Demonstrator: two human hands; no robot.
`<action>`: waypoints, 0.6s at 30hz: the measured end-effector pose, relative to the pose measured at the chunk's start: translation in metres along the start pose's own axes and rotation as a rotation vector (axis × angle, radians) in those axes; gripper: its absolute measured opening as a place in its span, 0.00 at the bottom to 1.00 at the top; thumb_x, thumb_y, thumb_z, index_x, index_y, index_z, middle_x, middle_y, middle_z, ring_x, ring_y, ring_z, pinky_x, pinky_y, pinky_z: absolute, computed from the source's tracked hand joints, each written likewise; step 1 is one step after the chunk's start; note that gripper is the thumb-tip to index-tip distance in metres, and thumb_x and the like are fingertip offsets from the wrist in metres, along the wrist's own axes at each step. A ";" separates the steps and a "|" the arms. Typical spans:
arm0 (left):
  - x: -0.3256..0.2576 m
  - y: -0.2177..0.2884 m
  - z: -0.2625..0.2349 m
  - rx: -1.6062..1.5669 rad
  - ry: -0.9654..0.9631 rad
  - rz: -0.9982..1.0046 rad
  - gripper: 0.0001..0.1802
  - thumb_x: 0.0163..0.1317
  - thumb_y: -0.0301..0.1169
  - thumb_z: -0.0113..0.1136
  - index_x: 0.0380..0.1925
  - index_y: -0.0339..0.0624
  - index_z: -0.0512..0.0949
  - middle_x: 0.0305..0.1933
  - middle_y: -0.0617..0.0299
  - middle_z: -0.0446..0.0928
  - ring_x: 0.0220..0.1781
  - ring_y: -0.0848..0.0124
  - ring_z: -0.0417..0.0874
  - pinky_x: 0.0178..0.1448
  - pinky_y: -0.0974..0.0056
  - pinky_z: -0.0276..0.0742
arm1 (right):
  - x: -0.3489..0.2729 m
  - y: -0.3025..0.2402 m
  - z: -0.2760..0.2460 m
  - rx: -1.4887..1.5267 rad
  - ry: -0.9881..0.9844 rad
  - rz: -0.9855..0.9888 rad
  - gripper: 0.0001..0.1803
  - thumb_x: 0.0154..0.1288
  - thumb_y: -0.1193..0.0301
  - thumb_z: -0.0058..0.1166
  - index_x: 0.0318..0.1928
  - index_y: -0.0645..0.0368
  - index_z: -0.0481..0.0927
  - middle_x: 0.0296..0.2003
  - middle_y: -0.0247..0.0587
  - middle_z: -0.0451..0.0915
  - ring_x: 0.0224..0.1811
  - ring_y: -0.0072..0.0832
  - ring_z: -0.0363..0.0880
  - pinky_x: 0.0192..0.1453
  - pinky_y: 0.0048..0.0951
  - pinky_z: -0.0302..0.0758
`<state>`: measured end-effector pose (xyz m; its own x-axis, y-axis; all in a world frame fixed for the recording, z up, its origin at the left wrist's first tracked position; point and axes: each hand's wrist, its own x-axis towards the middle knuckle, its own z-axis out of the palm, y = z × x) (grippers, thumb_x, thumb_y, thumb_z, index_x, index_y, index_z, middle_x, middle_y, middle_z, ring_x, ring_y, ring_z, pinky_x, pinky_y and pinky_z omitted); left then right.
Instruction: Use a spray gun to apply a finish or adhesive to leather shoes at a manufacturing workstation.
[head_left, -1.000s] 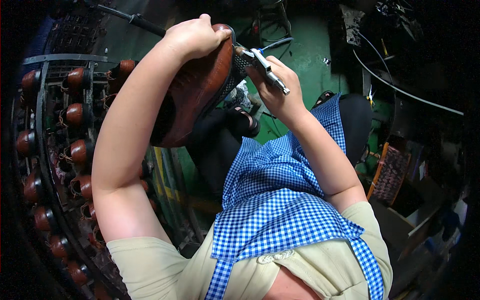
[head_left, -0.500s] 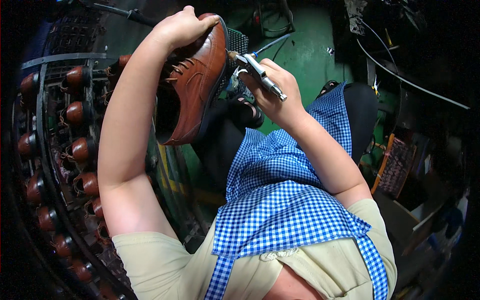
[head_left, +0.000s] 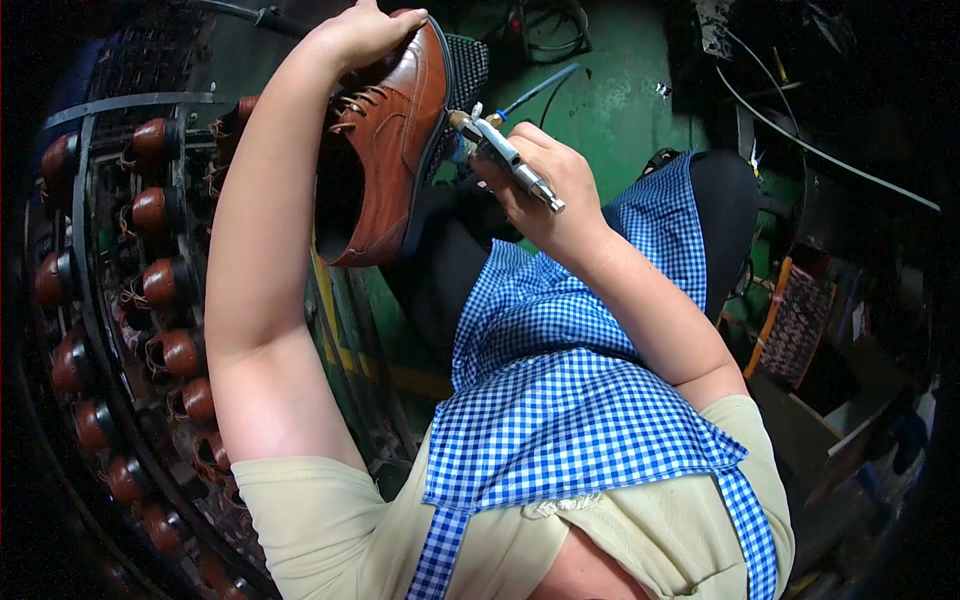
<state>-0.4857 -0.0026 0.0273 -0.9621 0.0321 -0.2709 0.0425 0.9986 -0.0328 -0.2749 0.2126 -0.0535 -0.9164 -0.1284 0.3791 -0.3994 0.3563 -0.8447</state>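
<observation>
A brown leather lace-up shoe (head_left: 392, 150) with a dark sole hangs before me, toe up and heel down. My left hand (head_left: 362, 38) grips it at the toe, thumb over the edge by the sole; its other fingers are partly hidden. Wrapped in my right hand (head_left: 553, 182) is a small metal spray gun (head_left: 512, 160). The gun's brass-coloured nozzle points left at the shoe's side edge, close to the sole; whether it touches I cannot tell. A bluish hose (head_left: 540, 88) runs from the gun up to the right.
On the left, a metal rack (head_left: 82, 215) holds several similar brown shoes (head_left: 165, 282). Below the hands are my dark-clad legs and a blue checked apron (head_left: 570, 430) over the green floor (head_left: 620, 100). A pale cable (head_left: 820, 150) crosses the upper right, above a wood-framed woven panel (head_left: 795, 320).
The shoe has shifted upward and turned slightly, showing more of its textured sole. My right hand and the spray gun have moved a little left, with the nozzle lower along the shoe's edge.
</observation>
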 end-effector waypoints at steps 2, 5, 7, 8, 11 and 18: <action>0.007 -0.017 0.007 0.080 0.106 0.038 0.57 0.61 0.70 0.51 0.60 0.15 0.67 0.52 0.25 0.77 0.52 0.46 0.85 0.54 0.51 0.82 | -0.002 -0.007 0.000 0.037 -0.004 -0.012 0.08 0.62 0.68 0.64 0.33 0.57 0.79 0.32 0.44 0.77 0.31 0.45 0.80 0.34 0.41 0.78; 0.011 -0.022 0.005 0.071 0.059 -0.051 0.50 0.62 0.67 0.55 0.61 0.24 0.70 0.53 0.35 0.79 0.52 0.54 0.85 0.54 0.55 0.82 | -0.006 -0.010 0.002 0.065 -0.004 -0.032 0.09 0.62 0.68 0.65 0.32 0.57 0.79 0.31 0.44 0.77 0.31 0.45 0.81 0.33 0.41 0.78; -0.012 0.018 -0.006 0.089 0.064 -0.038 0.49 0.63 0.66 0.54 0.59 0.23 0.70 0.53 0.33 0.79 0.51 0.51 0.85 0.54 0.54 0.81 | -0.010 -0.005 0.000 0.041 0.010 -0.026 0.09 0.61 0.67 0.65 0.32 0.57 0.78 0.31 0.43 0.77 0.31 0.45 0.81 0.33 0.41 0.78; -0.025 0.033 -0.016 0.110 0.076 -0.045 0.48 0.63 0.65 0.53 0.57 0.21 0.71 0.52 0.32 0.79 0.50 0.49 0.84 0.53 0.53 0.80 | -0.011 -0.006 0.000 0.040 0.004 -0.025 0.10 0.61 0.67 0.65 0.31 0.57 0.78 0.30 0.43 0.77 0.31 0.44 0.81 0.32 0.41 0.78; -0.027 0.044 -0.029 0.048 -0.080 -0.102 0.52 0.64 0.65 0.51 0.64 0.19 0.65 0.64 0.28 0.71 0.64 0.44 0.77 0.65 0.52 0.75 | -0.015 -0.010 0.001 0.046 0.007 -0.035 0.10 0.61 0.66 0.66 0.30 0.56 0.78 0.29 0.42 0.77 0.30 0.44 0.80 0.32 0.40 0.78; -0.032 0.043 -0.031 0.000 -0.087 -0.129 0.52 0.63 0.65 0.52 0.62 0.18 0.66 0.62 0.29 0.72 0.61 0.45 0.80 0.63 0.53 0.77 | -0.025 -0.021 0.003 0.073 -0.015 -0.060 0.12 0.60 0.66 0.66 0.29 0.57 0.77 0.27 0.41 0.74 0.28 0.41 0.79 0.30 0.39 0.77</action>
<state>-0.4612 0.0402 0.0648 -0.9324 -0.1002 -0.3471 -0.0799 0.9942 -0.0725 -0.2440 0.2057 -0.0462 -0.8907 -0.1616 0.4250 -0.4543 0.2790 -0.8460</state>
